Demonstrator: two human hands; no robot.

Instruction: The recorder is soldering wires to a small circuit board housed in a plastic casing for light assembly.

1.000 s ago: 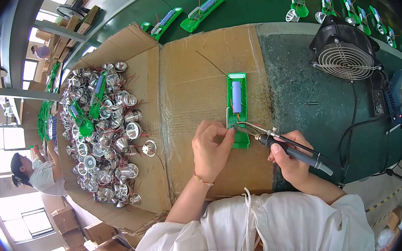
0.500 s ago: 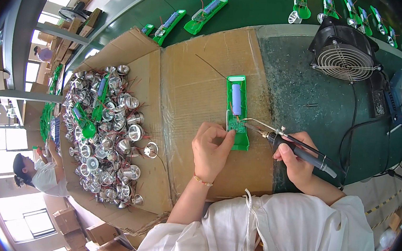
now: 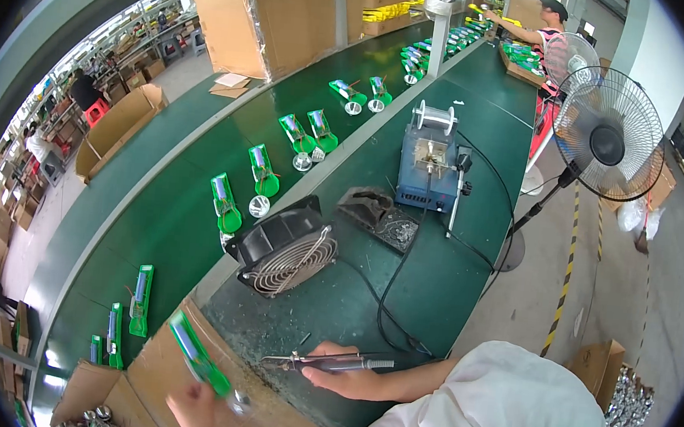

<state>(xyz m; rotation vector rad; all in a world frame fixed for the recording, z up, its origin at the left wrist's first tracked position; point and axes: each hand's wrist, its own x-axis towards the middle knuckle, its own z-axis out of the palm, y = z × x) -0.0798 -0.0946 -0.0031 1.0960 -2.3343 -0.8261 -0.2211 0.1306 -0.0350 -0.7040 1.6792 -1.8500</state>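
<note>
My right hand (image 3: 340,374) is closed round the dark handle of a soldering iron (image 3: 296,362), its tip pointing left above the green bench. My left hand (image 3: 193,412) is smeared by motion, so its fingers do not show well. It is beside the lower end of a green plastic housing (image 3: 198,354), which carries a blue-violet cylindrical cell and lies on cardboard. A shiny reflector cup (image 3: 240,402), also blurred, is just right of the left hand. Whether the hand touches the cup or its wires, I cannot tell.
A black fan with a wire guard (image 3: 294,250) stands ahead, near a blue soldering station (image 3: 427,168) with a solder spool and a dark iron stand (image 3: 378,217). Several green housings line the belt (image 3: 183,261). A pedestal fan (image 3: 606,145) is at right; a co-worker (image 3: 549,36) is beyond.
The view has swung right, showing the soldering station and pedestal fan. The iron's tip has come away from the housing's circuit board. A reflector cup now shows beside the housing's lower end.
</note>
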